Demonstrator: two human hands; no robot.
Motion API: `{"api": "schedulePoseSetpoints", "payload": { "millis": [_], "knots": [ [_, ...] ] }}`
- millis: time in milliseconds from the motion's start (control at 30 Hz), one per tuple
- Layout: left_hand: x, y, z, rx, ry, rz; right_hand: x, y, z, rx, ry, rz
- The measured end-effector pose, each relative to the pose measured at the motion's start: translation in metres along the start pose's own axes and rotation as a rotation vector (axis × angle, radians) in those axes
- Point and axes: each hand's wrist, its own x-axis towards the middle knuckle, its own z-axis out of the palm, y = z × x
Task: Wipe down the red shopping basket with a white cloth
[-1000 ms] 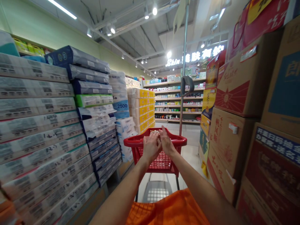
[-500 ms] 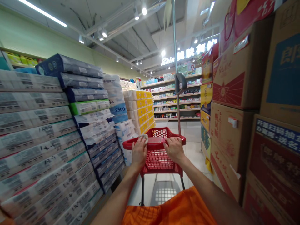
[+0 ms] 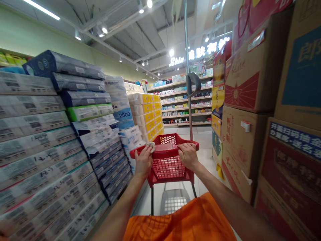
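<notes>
A red shopping cart stands directly in front of me, its plastic mesh basket on dark legs. My left hand is closed round the left part of its red handle. A small crumpled whitish cloth is tucked at the fingers of that hand, partly hidden. My right hand is wrapped over the right part of the same handle. Behind the right hand rises a thin metal pole with a grey loop-shaped grip on it. Only part of the basket's inside shows.
Stacked packs of tissue paper line the left side, with yellow-and-white packs farther on. Tall piles of cardboard boxes crowd the right. Pale floor runs between them toward shelves of small goods beneath a lit sign.
The cart and I have moved slightly forward along the aisle, and the view has shifted a little. Both hands stay on the handle.
</notes>
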Motion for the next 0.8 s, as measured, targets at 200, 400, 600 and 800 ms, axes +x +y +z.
{"api": "schedulePoseSetpoints", "payload": {
  "millis": [200, 400, 600, 800],
  "knots": [
    [-0.005, -0.04, -0.013, 0.014, 0.098, -0.228, -0.002, 0.0, -0.001, 0.017, 0.0, -0.023],
    [-0.005, -0.014, -0.009, -0.006, 0.111, -0.153, -0.004, -0.011, 0.004, 0.021, 0.012, -0.027],
    [-0.007, -0.024, -0.017, 0.008, 0.084, -0.105, -0.005, -0.018, 0.004, -0.022, -0.048, -0.066],
    [-0.006, -0.031, -0.028, 0.03, 0.095, -0.278, -0.005, -0.029, 0.002, -0.053, -0.086, -0.066]
  ]
}}
